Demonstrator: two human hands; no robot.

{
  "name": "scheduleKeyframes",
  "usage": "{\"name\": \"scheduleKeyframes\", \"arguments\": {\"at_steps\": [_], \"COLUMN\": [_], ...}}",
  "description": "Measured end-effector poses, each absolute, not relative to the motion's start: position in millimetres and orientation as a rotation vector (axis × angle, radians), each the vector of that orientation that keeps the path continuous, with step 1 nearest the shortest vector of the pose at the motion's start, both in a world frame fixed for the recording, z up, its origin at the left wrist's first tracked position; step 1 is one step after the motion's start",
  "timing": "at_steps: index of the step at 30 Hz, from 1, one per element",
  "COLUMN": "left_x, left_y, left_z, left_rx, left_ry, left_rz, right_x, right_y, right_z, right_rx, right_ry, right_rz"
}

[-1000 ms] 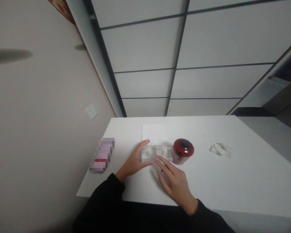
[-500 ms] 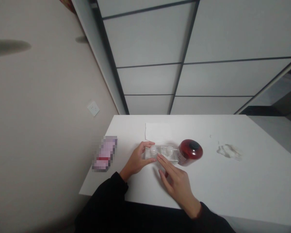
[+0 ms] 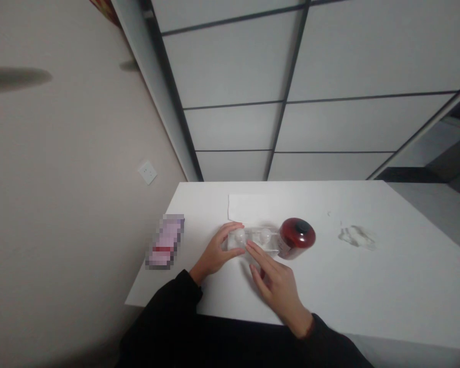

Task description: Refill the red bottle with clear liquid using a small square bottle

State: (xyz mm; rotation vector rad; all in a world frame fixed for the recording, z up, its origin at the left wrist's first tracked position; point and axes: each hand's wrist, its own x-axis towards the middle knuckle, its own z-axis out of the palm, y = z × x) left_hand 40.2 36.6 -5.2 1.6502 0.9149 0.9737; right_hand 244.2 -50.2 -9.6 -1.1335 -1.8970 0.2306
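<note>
A clear, see-through box (image 3: 270, 247) lies on the white table (image 3: 368, 291), with two whitish round pieces showing on or in it; I cannot tell which. My left hand (image 3: 216, 249) clasps the box's left end, thumb on the near side and fingers on the far side. Over the near edge reaches my right hand (image 3: 276, 283). Its index and middle fingers are stretched out, their tips at the box close to the left round piece (image 3: 240, 235), and its thumb stands apart underneath. Against the box's right end is a dark red bottle (image 3: 297, 237) with a black cap.
A pixelated pink item (image 3: 166, 243) lies near the table's left edge. Behind the box is a white sheet (image 3: 249, 207). Crumpled clear film (image 3: 356, 237) rests to the right. A wall with a socket (image 3: 147, 173) borders the left, and panelled doors (image 3: 230, 122) stand behind.
The view has shifted slightly, so the table things appear a little farther left. Both hands keep nearly the same pose at the box.
</note>
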Motion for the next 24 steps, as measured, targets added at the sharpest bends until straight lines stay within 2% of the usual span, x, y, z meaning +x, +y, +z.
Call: {"name": "scheduleKeyframes", "arguments": {"at_steps": [14,24], "left_x": [40.4,41.7], "left_y": [34.7,32.2], "left_z": [-4.6,21.4], "left_rx": [1.651,2.039], "left_ry": [0.914,1.068], "left_rz": [0.997,1.146], "right_x": [243.7,243.0], "right_y": [-50.1,-49.4], "right_z": [-10.4,-8.4], "right_rx": [-1.111,-1.106], "right_ry": [-1.879,-1.868], "right_rz": [0.248,0.242]}}
